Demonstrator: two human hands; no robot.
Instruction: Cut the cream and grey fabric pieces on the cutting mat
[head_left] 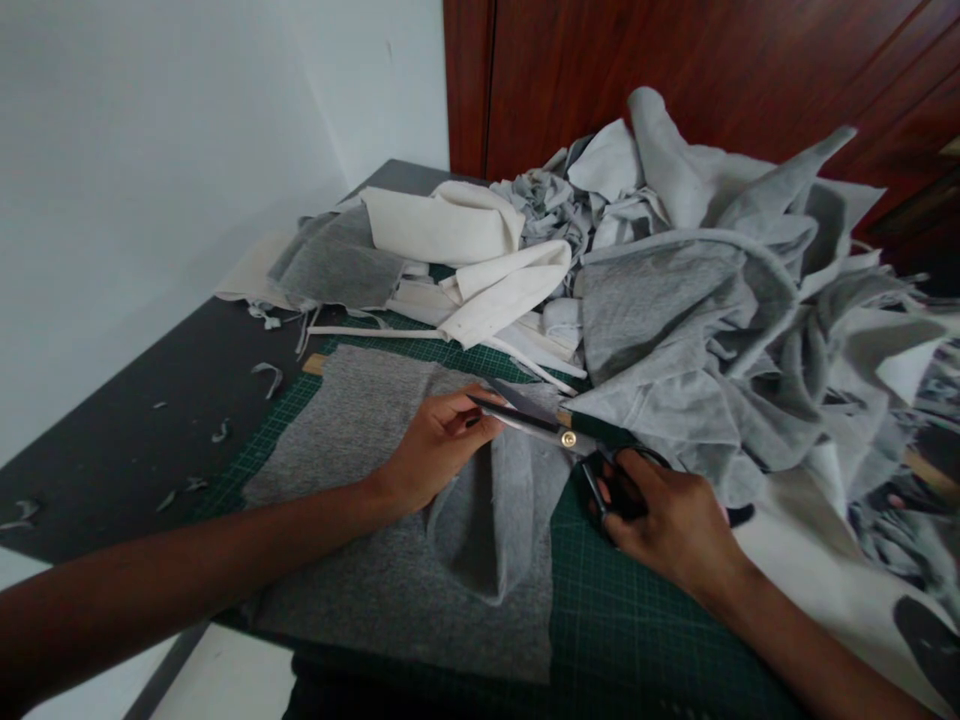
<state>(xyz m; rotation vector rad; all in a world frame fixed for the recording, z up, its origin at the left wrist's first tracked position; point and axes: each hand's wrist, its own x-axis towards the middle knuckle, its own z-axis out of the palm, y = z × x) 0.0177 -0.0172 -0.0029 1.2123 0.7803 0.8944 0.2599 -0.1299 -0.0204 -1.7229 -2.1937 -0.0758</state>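
Observation:
My left hand (442,445) pinches a folded edge of grey fabric (480,540), lifting it above a larger grey fabric piece (337,430) spread flat. In my right hand (667,510) is a pair of scissors (568,438) with black handles and a brass-coloured pivot. The scissor blades are parted and reach left to the fabric edge beside my left fingertips. My fingers go through the handle loops. Part of the lower blade is hidden by the cloth and my left fingers.
A green gridded cutting mat (637,610) lies under the fabric on a dark table (135,420). Small scraps (221,430) are scattered at the left. A large heap of grey and white cloth (675,300) fills the back and right. A white wall (187,120) borders the table.

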